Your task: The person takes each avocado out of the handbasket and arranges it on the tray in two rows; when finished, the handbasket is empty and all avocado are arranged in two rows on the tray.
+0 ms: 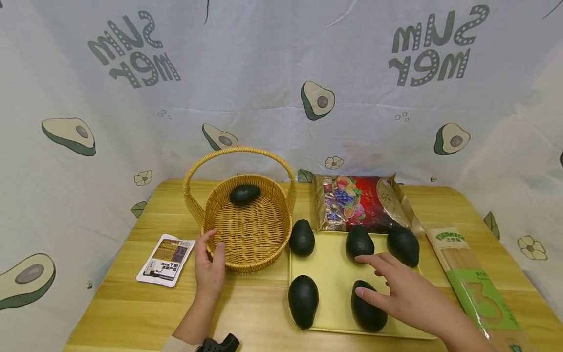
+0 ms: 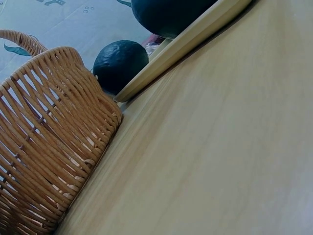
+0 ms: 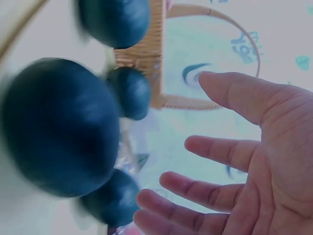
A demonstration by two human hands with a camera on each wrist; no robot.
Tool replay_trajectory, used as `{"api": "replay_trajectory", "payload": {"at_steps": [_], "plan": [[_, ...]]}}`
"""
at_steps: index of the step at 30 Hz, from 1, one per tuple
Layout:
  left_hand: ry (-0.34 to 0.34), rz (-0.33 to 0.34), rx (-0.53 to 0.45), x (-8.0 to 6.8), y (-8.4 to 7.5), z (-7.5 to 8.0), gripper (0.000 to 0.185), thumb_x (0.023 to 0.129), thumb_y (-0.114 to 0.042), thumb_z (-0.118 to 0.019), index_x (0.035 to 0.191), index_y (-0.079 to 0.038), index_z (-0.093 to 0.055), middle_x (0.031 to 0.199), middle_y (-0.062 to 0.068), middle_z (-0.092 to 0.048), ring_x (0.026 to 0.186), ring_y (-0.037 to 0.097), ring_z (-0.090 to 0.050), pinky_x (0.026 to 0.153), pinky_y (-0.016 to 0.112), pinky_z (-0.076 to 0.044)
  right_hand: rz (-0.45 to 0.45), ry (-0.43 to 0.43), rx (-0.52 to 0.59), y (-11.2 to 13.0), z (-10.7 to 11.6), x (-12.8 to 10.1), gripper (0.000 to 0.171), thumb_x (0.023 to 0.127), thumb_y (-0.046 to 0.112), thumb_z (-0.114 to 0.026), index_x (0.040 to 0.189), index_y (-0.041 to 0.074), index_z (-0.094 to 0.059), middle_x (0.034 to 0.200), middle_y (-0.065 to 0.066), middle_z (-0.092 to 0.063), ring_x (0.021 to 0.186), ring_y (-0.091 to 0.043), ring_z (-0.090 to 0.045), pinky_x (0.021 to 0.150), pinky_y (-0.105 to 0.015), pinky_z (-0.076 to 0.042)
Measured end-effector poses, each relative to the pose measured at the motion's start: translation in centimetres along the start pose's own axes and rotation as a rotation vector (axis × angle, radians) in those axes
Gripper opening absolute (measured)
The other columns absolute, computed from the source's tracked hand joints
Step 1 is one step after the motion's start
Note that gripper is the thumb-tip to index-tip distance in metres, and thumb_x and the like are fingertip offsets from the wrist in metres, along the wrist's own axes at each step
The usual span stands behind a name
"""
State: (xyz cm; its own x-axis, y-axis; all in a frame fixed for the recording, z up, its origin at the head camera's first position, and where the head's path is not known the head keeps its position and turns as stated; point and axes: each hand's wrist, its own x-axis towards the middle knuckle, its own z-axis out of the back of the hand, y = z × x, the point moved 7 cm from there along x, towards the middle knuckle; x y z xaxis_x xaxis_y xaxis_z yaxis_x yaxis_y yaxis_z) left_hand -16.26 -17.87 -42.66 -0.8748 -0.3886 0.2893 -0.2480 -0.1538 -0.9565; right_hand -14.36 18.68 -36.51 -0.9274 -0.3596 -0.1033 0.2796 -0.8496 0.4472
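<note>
A round yellow wicker basket (image 1: 248, 234) with a tall hoop handle stands left of the middle. One dark green avocado (image 1: 244, 194) lies inside it, against the far wall. My left hand (image 1: 209, 269) holds the basket's near-left rim, its fingertips over the edge; the left wrist view shows the basket's side but no hand. Several avocados sit on and along the edges of a pale yellow tray (image 1: 331, 266). My right hand (image 1: 402, 288) hovers over the tray, fingers spread and holding nothing, nearest the front-right avocado (image 1: 366, 310). Its fingers appear apart from the fruit in the right wrist view.
A bag of fruit candy (image 1: 360, 203) lies behind the tray. To the tray's right is a green-labelled noodle pack (image 1: 479, 293). A small white pouch (image 1: 165, 260) lies left of the basket. A printed cloth (image 1: 272, 73) hangs behind the wooden table (image 1: 119, 313).
</note>
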Motion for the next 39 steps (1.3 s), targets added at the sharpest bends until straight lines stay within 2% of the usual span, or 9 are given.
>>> {"api": "replay_trajectory", "payload": {"at_steps": [2,6,8,12,18,25,30,35,39], "plan": [[-0.005,0.003,0.009,0.0,0.0,0.1,0.031,0.092,0.000,-0.047,0.123,0.002,-0.048,0.137,0.023,-0.031,0.137,0.028,-0.009,0.108,0.046,-0.011,-0.001,0.010,-0.020,0.8,0.3,0.4,0.066,0.074,0.068,-0.056,0.125,0.026,-0.052,0.119,0.001,-0.052,0.097,-0.018,-0.058,0.069,-0.034,-0.049],[-0.002,-0.013,0.008,0.0,-0.1,0.1,0.031,0.092,0.000,-0.047,0.123,0.001,-0.048,0.136,0.022,-0.033,0.137,0.030,-0.010,0.107,0.049,-0.013,0.068,0.001,-0.053,2.7,0.9,1.3,0.067,0.076,0.072,-0.049,0.125,0.027,-0.053,0.119,0.006,-0.052,0.097,-0.012,-0.057,0.075,-0.038,-0.049],[0.001,-0.024,0.001,0.1,-0.1,0.0,0.031,0.092,0.000,-0.047,0.123,0.001,-0.048,0.134,0.023,-0.035,0.135,0.030,-0.015,0.106,0.049,-0.015,0.108,-0.003,-0.062,3.5,1.0,1.7,0.065,0.077,0.071,-0.047,0.124,0.027,-0.054,0.118,0.008,-0.052,0.098,-0.012,-0.057,0.078,-0.039,-0.048],[0.002,-0.027,-0.008,0.1,0.0,-0.1,0.031,0.092,0.001,-0.047,0.123,0.001,-0.048,0.133,0.023,-0.035,0.135,0.032,-0.014,0.106,0.049,-0.014,0.155,0.004,-0.065,4.7,1.0,2.4,0.062,0.078,0.071,-0.047,0.123,0.028,-0.054,0.113,0.008,-0.053,0.097,-0.013,-0.057,0.081,-0.040,-0.047],[0.004,-0.035,-0.005,0.1,-0.1,-0.1,0.030,0.092,0.001,-0.047,0.123,0.001,-0.048,0.133,0.024,-0.035,0.135,0.032,-0.015,0.105,0.049,-0.015,0.193,-0.020,-0.063,5.8,1.3,3.1,0.056,0.081,0.063,-0.054,0.123,0.026,-0.055,0.115,0.007,-0.053,0.096,-0.012,-0.056,0.080,-0.039,-0.047],[0.010,-0.022,0.003,0.2,0.1,-0.1,0.031,0.093,0.000,-0.047,0.123,0.000,-0.047,0.133,0.017,-0.035,0.135,0.030,-0.014,0.105,0.049,-0.015,0.212,-0.038,-0.056,7.2,2.2,4.4,0.056,0.082,0.062,-0.054,0.125,0.026,-0.054,0.116,0.008,-0.052,0.097,-0.010,-0.056,0.074,-0.033,-0.049],[0.013,-0.024,-0.006,0.3,0.1,-0.1,0.030,0.093,0.000,-0.047,0.123,0.000,-0.047,0.135,0.023,-0.033,0.134,0.032,-0.018,0.105,0.050,-0.015,0.268,-0.072,-0.031,8.8,2.9,5.4,0.050,0.083,0.054,-0.059,0.124,0.026,-0.054,0.117,0.008,-0.053,0.098,-0.010,-0.056,0.074,-0.033,-0.049],[0.013,-0.023,-0.009,0.3,0.1,0.0,0.030,0.093,0.000,-0.047,0.123,0.000,-0.047,0.136,0.024,-0.032,0.134,0.030,-0.017,0.106,0.050,-0.014,0.351,-0.099,-0.022,10.4,3.1,7.3,0.043,0.085,0.047,-0.060,0.123,0.026,-0.055,0.112,0.009,-0.054,0.097,-0.010,-0.056,0.074,-0.034,-0.049],[0.012,-0.010,-0.002,0.2,0.1,0.0,0.030,0.093,-0.001,-0.047,0.123,0.000,-0.047,0.138,0.023,-0.030,0.137,0.029,-0.010,0.107,0.049,-0.011,0.359,-0.108,-0.052,11.5,2.8,9.2,0.039,0.085,0.041,-0.064,0.120,0.025,-0.057,0.111,0.009,-0.055,0.094,-0.010,-0.056,0.075,-0.034,-0.048]]}}
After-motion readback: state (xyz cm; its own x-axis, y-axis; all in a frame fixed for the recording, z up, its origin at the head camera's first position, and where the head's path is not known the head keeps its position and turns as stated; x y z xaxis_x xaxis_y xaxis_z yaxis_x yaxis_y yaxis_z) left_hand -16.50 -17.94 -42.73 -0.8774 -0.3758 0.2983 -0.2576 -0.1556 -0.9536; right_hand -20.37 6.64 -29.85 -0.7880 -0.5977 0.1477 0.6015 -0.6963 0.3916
